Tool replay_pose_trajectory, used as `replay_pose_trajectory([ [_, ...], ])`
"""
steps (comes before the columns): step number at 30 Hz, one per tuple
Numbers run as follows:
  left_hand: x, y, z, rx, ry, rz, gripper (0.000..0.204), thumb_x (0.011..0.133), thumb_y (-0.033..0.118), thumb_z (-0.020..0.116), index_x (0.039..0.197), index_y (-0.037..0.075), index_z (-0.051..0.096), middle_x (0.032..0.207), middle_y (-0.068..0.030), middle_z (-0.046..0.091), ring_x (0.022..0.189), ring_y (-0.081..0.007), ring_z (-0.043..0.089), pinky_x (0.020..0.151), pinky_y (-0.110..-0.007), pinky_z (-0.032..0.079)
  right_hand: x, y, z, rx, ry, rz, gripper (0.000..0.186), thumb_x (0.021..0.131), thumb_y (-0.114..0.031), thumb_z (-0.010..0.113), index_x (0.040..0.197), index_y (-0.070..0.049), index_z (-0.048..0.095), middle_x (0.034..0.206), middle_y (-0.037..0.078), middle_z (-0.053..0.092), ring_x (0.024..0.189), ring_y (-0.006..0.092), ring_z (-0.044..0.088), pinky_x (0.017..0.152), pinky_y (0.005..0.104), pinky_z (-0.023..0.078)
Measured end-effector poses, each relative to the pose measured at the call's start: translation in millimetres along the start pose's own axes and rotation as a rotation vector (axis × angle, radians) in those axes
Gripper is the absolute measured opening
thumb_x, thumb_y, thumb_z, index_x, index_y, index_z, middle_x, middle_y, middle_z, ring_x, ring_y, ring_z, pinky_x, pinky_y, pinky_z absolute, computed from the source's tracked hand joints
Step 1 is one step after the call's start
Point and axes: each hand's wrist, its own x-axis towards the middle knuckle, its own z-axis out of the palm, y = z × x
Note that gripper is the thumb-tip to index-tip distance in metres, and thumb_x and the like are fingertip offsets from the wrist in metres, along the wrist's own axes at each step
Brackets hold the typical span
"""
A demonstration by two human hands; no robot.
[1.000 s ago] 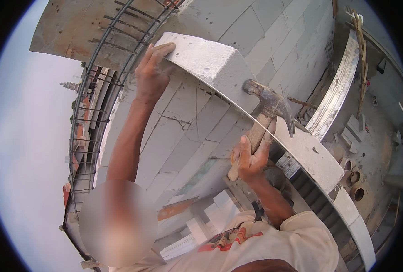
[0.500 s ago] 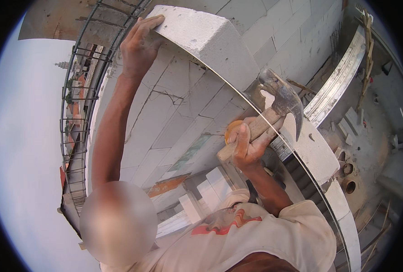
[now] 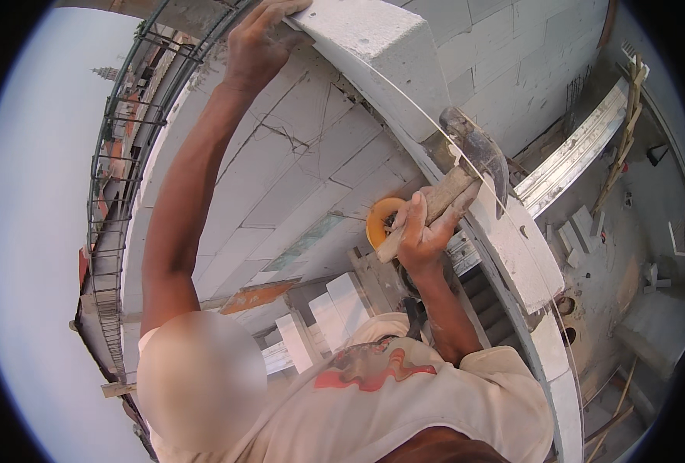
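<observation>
My left hand (image 3: 264, 45) is closed around the far end of a white lightweight concrete block (image 3: 358, 31) on top of the wall, fingers over its end and thumb at its near edge. A claw hammer (image 3: 477, 150) is in my right hand (image 3: 427, 239), gripped by its wooden handle, with the steel head over the wall top. A thin taut string (image 3: 408, 96) runs along the block row and crosses in front of the hammer near its head. Beside the hammer head is a gap between that block and another white block (image 3: 516, 251).
A reinforcing-bar cage (image 3: 99, 201) rises at the left edge of the wall. Below are a round yellow-orange object (image 3: 382, 220), stacked white blocks (image 3: 327, 316) and a pale metal-looking beam (image 3: 574, 150). Rubble and loose blocks lie on the floor far below at right.
The string has shifted from the blocks' near edge to across their tops, nearer the hammer head. The whole view has shifted slightly. Both hands keep their holds.
</observation>
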Motion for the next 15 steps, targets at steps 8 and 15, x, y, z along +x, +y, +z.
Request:
replay_pose_trajectory([
  [8, 2, 5, -6, -0.152, 0.060, 0.062, 0.055, 0.069, 0.008, 0.087, 0.120, 0.014, 0.068, 0.123, -0.0028, 0.072, 0.114, -0.0262, 0.068, 0.114, -0.045, 0.047, 0, 3, -5, -0.077, 0.035, 0.019, 0.068, 0.101, 0.001, 0.054, 0.157, 0.008, 0.017, 0.094, 0.013, 0.060, 0.064, 0.0146, 0.058, 0.055, 0.0294, 0.048],
  [15, -6, 15, -5, -0.214, 0.053, -0.064, 0.052, 0.073, 0.002, 0.084, 0.121, 0.010, 0.068, 0.125, -0.0058, 0.071, 0.117, -0.0281, 0.066, 0.110, -0.042, 0.049, -1, 10, -39, -0.377, -0.097, -0.101, 0.044, 0.103, -0.002, 0.056, 0.142, 0.005, 0.036, 0.080, 0.003, 0.055, 0.055, 0.0086, 0.050, 0.048, 0.0247, 0.043],
])
